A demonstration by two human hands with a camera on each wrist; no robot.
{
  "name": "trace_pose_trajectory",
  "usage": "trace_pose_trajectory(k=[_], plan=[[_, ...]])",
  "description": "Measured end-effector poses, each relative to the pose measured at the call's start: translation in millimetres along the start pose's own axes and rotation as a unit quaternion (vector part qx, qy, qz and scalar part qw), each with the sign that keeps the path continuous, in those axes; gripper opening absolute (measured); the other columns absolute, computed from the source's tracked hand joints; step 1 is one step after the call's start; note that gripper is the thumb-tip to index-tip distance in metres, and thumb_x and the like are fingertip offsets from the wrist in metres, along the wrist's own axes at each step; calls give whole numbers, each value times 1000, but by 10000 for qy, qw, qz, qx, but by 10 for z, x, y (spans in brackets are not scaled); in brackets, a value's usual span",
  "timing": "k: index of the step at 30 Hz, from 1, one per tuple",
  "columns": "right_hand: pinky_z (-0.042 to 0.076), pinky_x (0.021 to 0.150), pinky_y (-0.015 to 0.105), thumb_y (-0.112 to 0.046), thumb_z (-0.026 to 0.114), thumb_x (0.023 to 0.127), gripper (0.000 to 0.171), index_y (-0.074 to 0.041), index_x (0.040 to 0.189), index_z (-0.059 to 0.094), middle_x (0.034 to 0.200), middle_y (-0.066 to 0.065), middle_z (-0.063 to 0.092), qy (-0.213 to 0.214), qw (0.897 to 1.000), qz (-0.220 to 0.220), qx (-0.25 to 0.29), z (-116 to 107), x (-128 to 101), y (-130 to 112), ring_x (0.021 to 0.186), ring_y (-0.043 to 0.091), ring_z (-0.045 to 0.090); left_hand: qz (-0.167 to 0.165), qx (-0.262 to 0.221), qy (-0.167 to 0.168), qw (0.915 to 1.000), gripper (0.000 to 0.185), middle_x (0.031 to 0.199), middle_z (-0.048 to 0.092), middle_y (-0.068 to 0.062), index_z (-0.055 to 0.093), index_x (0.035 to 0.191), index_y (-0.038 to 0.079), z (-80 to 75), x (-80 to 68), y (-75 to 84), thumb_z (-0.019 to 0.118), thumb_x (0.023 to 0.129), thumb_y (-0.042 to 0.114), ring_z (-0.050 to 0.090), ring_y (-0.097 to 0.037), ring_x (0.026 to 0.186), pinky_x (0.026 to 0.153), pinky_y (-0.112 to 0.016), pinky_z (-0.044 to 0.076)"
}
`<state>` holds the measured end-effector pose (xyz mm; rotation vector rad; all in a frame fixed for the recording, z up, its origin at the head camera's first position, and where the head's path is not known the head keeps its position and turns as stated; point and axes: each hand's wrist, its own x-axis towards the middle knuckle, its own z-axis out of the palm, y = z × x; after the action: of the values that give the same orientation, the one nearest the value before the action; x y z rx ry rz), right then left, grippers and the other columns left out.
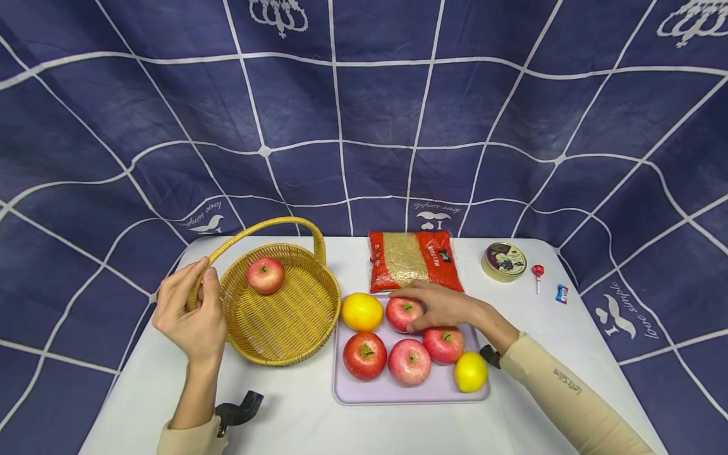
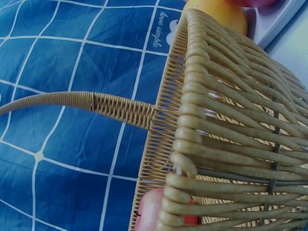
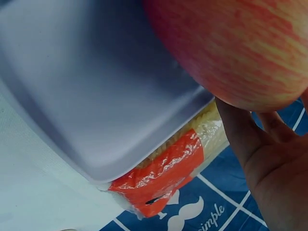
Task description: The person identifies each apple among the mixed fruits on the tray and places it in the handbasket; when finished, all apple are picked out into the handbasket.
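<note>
Left hand: my left hand (image 1: 190, 316) sits at the near-left side of the wicker basket (image 1: 284, 328), fingers (image 1: 212, 281) curled round the lower end of the basket handle (image 1: 256, 229) where it meets the rim; I see a firm hold there.

Basket: it stands on the desk (image 1: 284, 417), left of the tray, with one red apple in the basket (image 1: 265, 275) lying toward its far side. From the left wrist view I get the woven wall (image 2: 231, 134) close up, the handle (image 2: 72, 103) arcing off, and that apple (image 2: 154, 211) showing through the weave.

Right hand: my right hand (image 1: 440, 306) reaches over the far edge of the lilac tray (image 1: 398, 392), fingers spread and bent over the far apple (image 1: 404, 313). The right wrist view shows this apple (image 3: 236, 48) against my palm and fingers (image 3: 250, 144); I think the grip is closed round it, though that close view is too cramped for me to tell whether it is off the tray.

Tray: on it lie an orange (image 1: 361, 311) at the far left corner, three more red apples (image 1: 409, 361) in a row nearer me, and a lemon (image 1: 470, 371) at the near right.

Behind the tray: a red packet of noodles (image 1: 412, 259) touches the tray's far edge.

Far right of the desk: a round tin (image 1: 503, 261), a lollipop (image 1: 537, 273) and a small wrapped sweet (image 1: 562, 294).
</note>
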<state>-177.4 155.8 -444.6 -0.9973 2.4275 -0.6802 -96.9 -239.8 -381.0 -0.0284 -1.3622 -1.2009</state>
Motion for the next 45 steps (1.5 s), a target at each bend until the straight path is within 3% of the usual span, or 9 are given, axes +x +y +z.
trace_pose_trajectory(k=[27,45], plan=[[38,112,47,-40,81,83,72,-27,148,52,144,-9,52,-183,9993,11,313,35,73,53,129,17,47,11,-49,17,10000,10,89,70,-23,76,90,-12,-14,-6,-48,75,81,-7,57,-9,73,58,-8,39],[38,112,47,-39,81,83,74,-29,149,50,145,-10,51,-155,9994,-64,289,59,67,78,131,16,46,1,5,51,10000,10,88,70,-24,77,90,-11,4,1,12,74,81,-8,57,-10,76,59,-9,39]])
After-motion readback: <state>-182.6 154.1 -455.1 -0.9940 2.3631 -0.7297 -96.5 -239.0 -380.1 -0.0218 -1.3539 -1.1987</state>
